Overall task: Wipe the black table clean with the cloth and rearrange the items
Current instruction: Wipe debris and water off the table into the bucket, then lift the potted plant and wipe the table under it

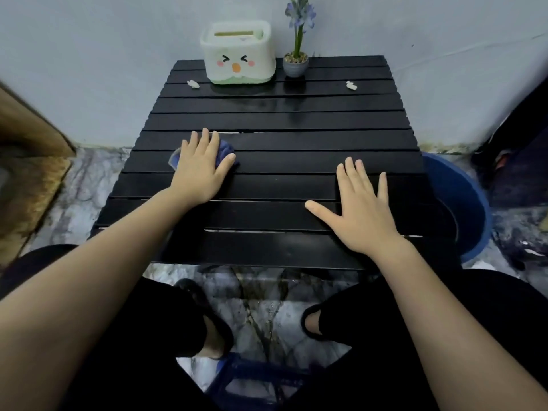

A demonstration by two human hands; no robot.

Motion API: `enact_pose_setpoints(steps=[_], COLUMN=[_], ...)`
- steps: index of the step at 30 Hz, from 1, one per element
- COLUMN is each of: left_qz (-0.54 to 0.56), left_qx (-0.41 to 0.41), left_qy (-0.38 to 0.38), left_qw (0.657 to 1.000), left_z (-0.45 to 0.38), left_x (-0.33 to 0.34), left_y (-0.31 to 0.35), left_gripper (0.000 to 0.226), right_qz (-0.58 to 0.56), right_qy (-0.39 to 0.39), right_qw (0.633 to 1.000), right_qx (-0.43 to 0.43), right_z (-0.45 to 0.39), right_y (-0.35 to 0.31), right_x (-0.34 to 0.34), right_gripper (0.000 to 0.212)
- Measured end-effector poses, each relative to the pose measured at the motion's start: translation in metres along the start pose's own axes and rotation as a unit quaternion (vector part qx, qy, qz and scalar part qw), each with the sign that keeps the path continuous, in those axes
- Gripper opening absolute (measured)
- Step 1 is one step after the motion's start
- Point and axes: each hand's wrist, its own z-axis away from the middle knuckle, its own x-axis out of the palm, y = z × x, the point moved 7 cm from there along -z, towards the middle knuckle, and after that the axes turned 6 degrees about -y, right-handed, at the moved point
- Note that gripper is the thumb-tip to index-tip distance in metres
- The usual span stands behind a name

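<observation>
The black slatted table (296, 137) fills the middle of the view. My left hand (200, 167) presses flat on a blue cloth (226, 148) at the table's left middle, and most of the cloth is hidden under my palm. My right hand (360, 207) lies flat on the slats near the front right, fingers spread, holding nothing. At the back stand a white tissue box with a cartoon face (238, 53) and a small grey pot with a purple flower (295, 65). Two small white scraps lie on the back slats, one at the left (193, 84) and one at the right (352, 85).
A blue plastic basin (462, 203) sits on the floor against the table's right side. A pale wall stands right behind the table. A brown mat (29, 191) lies on the marble floor at the left. My legs, feet and a blue stool (252, 378) are below the front edge.
</observation>
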Motion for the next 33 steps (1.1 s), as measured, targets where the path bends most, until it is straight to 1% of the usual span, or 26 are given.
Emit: enact_pose_setpoints(steps=[6, 10, 13, 14, 16, 18, 19, 22, 24, 25, 27, 29, 30, 32, 33], left_qz=[0.004, 0.013, 0.024, 0.043, 0.125, 0.228, 0.261, 0.297, 0.273, 0.241, 0.175, 0.131, 0.095, 0.035, 0.049], left_qx=[0.072, 0.089, 0.093, 0.095, 0.084, 0.066, 0.069, 0.1, 0.118, 0.118, 0.092, 0.054, 0.044, 0.048, 0.066], left_qy=[-0.013, -0.014, 0.012, 0.022, 0.021, 0.027, 0.044, 0.101, 0.11, 0.101, 0.053, 0.002, -0.004, 0.025, 0.05], left_qw=[0.997, 0.996, 0.995, 0.994, 0.988, 0.971, 0.962, 0.944, 0.948, 0.958, 0.979, 0.99, 0.994, 0.998, 0.995], left_z=[-0.042, -0.069, -0.08, -0.082, -0.088, -0.097, -0.103, -0.122, -0.137, -0.143, -0.153, -0.156, -0.156, -0.154, -0.153], left_x=[-0.001, 0.001, -0.003, -0.004, -0.008, -0.017, -0.025, -0.048, -0.05, -0.046, -0.027, -0.005, 0.003, 0.007, 0.005], left_y=[0.045, 0.062, 0.066, 0.066, 0.062, 0.055, 0.053, 0.054, 0.056, 0.057, 0.056, 0.054, 0.054, 0.062, 0.068], left_gripper=[0.058, 0.058, 0.056, 0.054, 0.049, 0.041, 0.036, 0.034, 0.042, 0.048, 0.066, 0.081, 0.082, 0.074, 0.066], right_qz=[-0.03, -0.055, -0.055, -0.05, -0.04, -0.041, -0.048, -0.076, -0.081, -0.084, -0.088, -0.095, -0.1, -0.115, -0.124], right_qy=[-0.006, -0.002, 0.019, 0.025, 0.035, 0.041, 0.042, 0.043, 0.044, 0.04, 0.026, 0.016, 0.017, 0.029, 0.038], right_qw=[0.999, 0.998, 0.998, 0.997, 0.997, 0.997, 0.997, 0.996, 0.995, 0.995, 0.995, 0.995, 0.994, 0.991, 0.99], right_qx=[0.011, -0.009, -0.036, -0.044, -0.052, -0.048, -0.042, -0.033, -0.036, -0.036, -0.035, -0.039, -0.044, -0.056, -0.061], right_z=[-0.023, -0.061, -0.105, -0.122, -0.16, -0.2, -0.22, -0.272, -0.299, -0.31, -0.327, -0.336, -0.338, -0.338, -0.337], right_y=[-0.003, -0.014, -0.026, -0.03, -0.036, -0.04, -0.041, -0.042, -0.043, -0.043, -0.042, -0.04, -0.04, -0.04, -0.04], right_x=[-0.001, -0.013, -0.031, -0.038, -0.05, -0.061, -0.065, -0.075, -0.078, -0.078, -0.075, -0.072, -0.071, -0.073, -0.074], right_gripper=[0.105, 0.09, 0.075, 0.071, 0.064, 0.058, 0.056, 0.053, 0.054, 0.054, 0.055, 0.053, 0.05, 0.047, 0.046])
